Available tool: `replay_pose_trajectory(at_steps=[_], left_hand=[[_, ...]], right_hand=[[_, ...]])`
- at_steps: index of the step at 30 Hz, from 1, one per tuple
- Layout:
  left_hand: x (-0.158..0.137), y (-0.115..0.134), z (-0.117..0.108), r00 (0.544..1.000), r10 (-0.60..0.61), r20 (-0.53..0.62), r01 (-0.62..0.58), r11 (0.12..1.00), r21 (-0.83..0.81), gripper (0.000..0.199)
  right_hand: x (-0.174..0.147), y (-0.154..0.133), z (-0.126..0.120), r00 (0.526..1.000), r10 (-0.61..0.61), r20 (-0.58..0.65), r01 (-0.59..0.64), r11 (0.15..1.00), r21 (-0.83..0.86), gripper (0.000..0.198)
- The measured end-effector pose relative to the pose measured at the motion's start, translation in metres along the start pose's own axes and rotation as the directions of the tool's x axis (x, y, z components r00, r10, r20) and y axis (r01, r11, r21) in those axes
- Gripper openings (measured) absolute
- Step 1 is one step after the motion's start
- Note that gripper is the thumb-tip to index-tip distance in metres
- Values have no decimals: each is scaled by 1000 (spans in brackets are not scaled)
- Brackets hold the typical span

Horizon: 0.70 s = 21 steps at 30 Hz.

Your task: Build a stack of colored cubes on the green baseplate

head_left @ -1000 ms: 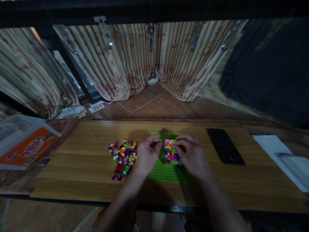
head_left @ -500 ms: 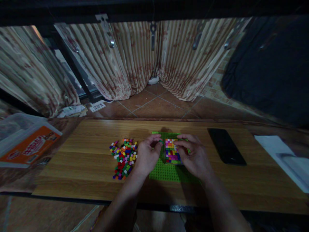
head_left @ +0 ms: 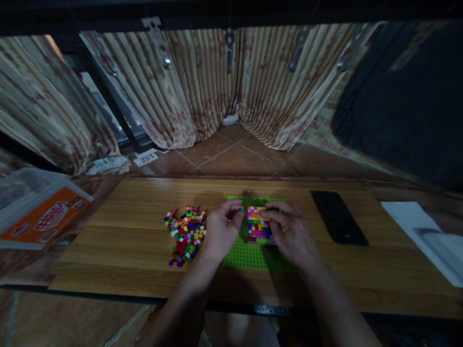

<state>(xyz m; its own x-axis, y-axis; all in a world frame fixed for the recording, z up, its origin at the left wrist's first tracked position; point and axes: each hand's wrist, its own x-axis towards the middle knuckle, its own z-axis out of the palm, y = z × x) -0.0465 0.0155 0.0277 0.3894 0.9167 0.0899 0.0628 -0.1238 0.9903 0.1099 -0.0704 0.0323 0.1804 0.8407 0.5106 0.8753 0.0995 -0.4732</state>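
Left hand (head_left: 220, 232): thumb and finger were pinched on a small green brick (head_left: 241, 210) | Right hand (head_left: 292, 235): fingertips were drawn close together at the multicoloured brick block (head_left: 256, 227); grip contents could not be determined | Block sat between both hands' fingers, above green baseplate (head_left: 243, 256) | Loose bricks (head_left: 185, 236) lay left of left fingers

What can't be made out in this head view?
Head view:
Brick panel, right side: behind the right hand.
Small green piece, exact shape: too small, in the left hand.
Plastic box, left end: cut off by picture edge.
Brick pile, exact count: pieces too small.
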Motion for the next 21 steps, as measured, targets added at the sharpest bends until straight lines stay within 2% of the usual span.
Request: replay_pose_trajectory(at_steps=[9,21], left_hand=[[1,-4,2,999,38,3,-38,999,4,26],[-2,-2,3,999,37,23,-37,999,21,25]], right_hand=[[-3,-1,4,999,36,-7,-36,999,15,34],[0,-12,9,989,125,-77,-119,990,76,24]])
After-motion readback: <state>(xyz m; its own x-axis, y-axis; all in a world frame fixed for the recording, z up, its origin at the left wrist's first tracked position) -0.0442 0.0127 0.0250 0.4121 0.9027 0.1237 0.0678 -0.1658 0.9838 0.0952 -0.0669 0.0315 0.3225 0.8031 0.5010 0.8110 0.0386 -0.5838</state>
